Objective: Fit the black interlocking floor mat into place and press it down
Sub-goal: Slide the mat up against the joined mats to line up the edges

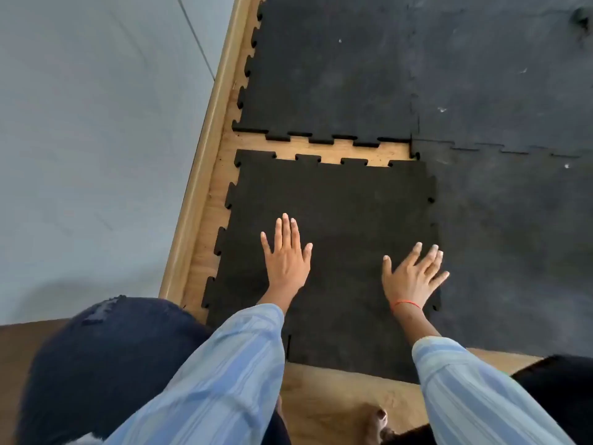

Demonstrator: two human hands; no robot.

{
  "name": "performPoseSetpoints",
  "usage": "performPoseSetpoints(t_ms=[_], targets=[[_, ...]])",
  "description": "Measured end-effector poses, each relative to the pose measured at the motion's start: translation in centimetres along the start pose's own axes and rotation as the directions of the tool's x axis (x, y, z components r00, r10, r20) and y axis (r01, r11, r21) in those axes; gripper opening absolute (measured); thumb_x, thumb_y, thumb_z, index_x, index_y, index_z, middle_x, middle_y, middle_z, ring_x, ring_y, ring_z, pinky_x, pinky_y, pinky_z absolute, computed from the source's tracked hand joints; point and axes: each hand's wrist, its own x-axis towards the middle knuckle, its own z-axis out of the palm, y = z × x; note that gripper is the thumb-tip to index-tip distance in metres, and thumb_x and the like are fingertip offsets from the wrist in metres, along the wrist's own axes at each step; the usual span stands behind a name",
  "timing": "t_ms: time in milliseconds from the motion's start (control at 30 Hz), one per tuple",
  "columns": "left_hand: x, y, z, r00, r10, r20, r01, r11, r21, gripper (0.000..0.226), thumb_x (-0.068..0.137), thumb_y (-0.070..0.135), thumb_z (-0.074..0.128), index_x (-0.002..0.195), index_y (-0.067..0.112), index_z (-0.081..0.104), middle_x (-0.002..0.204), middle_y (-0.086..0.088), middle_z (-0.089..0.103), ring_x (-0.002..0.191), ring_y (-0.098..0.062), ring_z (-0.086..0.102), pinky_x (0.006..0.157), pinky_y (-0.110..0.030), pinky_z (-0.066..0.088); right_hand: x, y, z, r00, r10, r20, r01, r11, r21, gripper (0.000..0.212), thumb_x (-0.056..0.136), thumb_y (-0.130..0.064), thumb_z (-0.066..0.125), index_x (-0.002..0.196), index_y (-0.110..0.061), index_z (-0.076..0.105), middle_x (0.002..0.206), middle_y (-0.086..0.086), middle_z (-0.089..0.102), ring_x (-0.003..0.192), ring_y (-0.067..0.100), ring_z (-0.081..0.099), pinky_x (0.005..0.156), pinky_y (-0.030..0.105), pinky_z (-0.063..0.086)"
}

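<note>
A loose black interlocking floor mat (333,200) lies flat on the wooden floor (346,150), its toothed far edge a narrow gap away from the laid mat beyond (327,75). Its right edge overlaps the laid mat on the right (507,236). My left hand (286,258) rests palm down on the loose mat, fingers spread. My right hand (412,276) lies flat near the mat's right edge, fingers spread, a red thread on the wrist.
A wooden skirting board (205,162) and a pale grey wall (90,139) run along the left. My knee in dark jeans (106,354) is at the lower left. Bare wooden floor (333,396) and a toe show near the bottom.
</note>
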Motion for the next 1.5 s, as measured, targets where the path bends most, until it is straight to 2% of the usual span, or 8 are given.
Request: performPoseSetpoints(t_ms=[233, 467, 667, 800, 1033, 1200, 1367, 1500], targets=[[2.8, -1.4, 2.8, 0.971, -0.223, 0.084, 0.230, 0.970, -0.081, 0.072, 0.100, 0.053, 0.021, 0.155, 0.014, -0.006, 0.162, -0.015, -0.013, 0.150, -0.031, -0.009, 0.119, -0.056, 0.003, 0.8, -0.3, 2.4, 0.986, 0.164, -0.028, -0.161, 0.984, 0.073, 0.092, 0.084, -0.059, 0.050, 0.148, 0.000, 0.018, 0.155, 0.029, 0.014, 0.143, 0.041, 0.017, 0.116, 0.058, 0.008], [7.6, -5.2, 0.3, 0.845, -0.511, 0.155, 0.534, 0.802, -0.266, 0.123, 0.077, 0.079, 0.047, 0.151, -0.004, -0.006, 0.159, -0.029, -0.007, 0.148, -0.041, -0.008, 0.117, -0.056, -0.002, 1.6, -0.5, 2.5, 0.962, 0.265, -0.071, -0.247, 0.950, 0.193, 0.109, 0.076, -0.070, 0.053, 0.147, 0.004, 0.016, 0.152, 0.020, 0.030, 0.139, 0.034, 0.029, 0.119, 0.050, 0.007], [8.8, -6.3, -0.4, 0.835, -0.535, 0.129, 0.547, 0.783, -0.297, 0.135, 0.066, 0.083, 0.056, 0.151, -0.004, -0.001, 0.160, -0.025, 0.007, 0.148, -0.039, 0.008, 0.119, -0.055, 0.006, 4.2, -1.5, 0.1, 0.901, 0.432, -0.048, -0.369, 0.818, 0.441, 0.103, 0.068, -0.048, 0.077, 0.143, -0.001, 0.024, 0.142, 0.025, 0.032, 0.132, 0.039, 0.029, 0.113, 0.037, 0.016], [8.6, -6.4, -0.8, 0.828, -0.556, 0.073, 0.543, 0.762, -0.353, 0.132, 0.065, 0.079, 0.063, 0.151, -0.004, 0.006, 0.157, -0.026, 0.016, 0.144, -0.040, 0.018, 0.119, -0.051, 0.013, 5.9, -1.7, -0.6, 0.889, 0.451, 0.075, -0.441, 0.805, 0.398, 0.111, 0.068, -0.053, 0.075, 0.145, 0.004, 0.020, 0.147, 0.024, 0.025, 0.135, 0.040, 0.024, 0.109, 0.043, 0.030], [10.3, -7.2, -2.7, 0.711, -0.687, 0.149, 0.648, 0.559, -0.517, 0.109, 0.065, 0.066, 0.075, 0.142, 0.000, 0.035, 0.149, -0.025, 0.032, 0.138, -0.041, 0.031, 0.113, -0.050, 0.026, 8.4, -1.1, -1.8, 0.823, 0.527, 0.211, -0.547, 0.635, 0.545, 0.101, 0.067, -0.056, 0.076, 0.139, 0.002, 0.033, 0.144, 0.025, 0.036, 0.137, 0.039, 0.028, 0.113, 0.042, 0.025], [11.2, -8.1, -3.9, 0.696, -0.684, 0.217, 0.646, 0.466, -0.604, 0.095, 0.071, 0.061, 0.075, 0.138, 0.002, 0.043, 0.145, -0.022, 0.043, 0.136, -0.043, 0.036, 0.113, -0.055, 0.027, 8.8, -0.8, -2.0, 0.816, 0.542, 0.204, -0.491, 0.461, 0.739, 0.073, 0.072, -0.049, 0.074, 0.128, -0.006, 0.055, 0.137, 0.017, 0.051, 0.132, 0.036, 0.040, 0.107, 0.043, 0.037], [11.4, -7.8, -6.1, 0.698, -0.685, 0.207, 0.627, 0.446, -0.638, 0.096, 0.075, 0.059, 0.073, 0.142, 0.002, 0.037, 0.150, -0.020, 0.036, 0.140, -0.041, 0.030, 0.115, -0.052, 0.023, 9.8, -1.7, -2.1, 0.861, 0.474, 0.182, -0.379, 0.361, 0.852, 0.075, 0.063, -0.055, 0.071, 0.123, -0.013, 0.059, 0.128, 0.011, 0.059, 0.124, 0.031, 0.051, 0.106, 0.044, 0.044], [13.1, -9.0, -6.0, 0.688, -0.696, 0.203, 0.622, 0.423, -0.659, 0.102, 0.070, 0.068, 0.070, 0.144, 0.007, 0.035, 0.152, -0.020, 0.034, 0.139, -0.042, 0.031, 0.115, -0.055, 0.026, 10.8, -3.3, -2.9, 0.889, 0.437, 0.136, -0.296, 0.323, 0.899, 0.054, 0.082, -0.030, 0.068, 0.127, -0.003, 0.055, 0.128, 0.014, 0.060, 0.115, 0.023, 0.057, 0.103, 0.033, 0.045]])
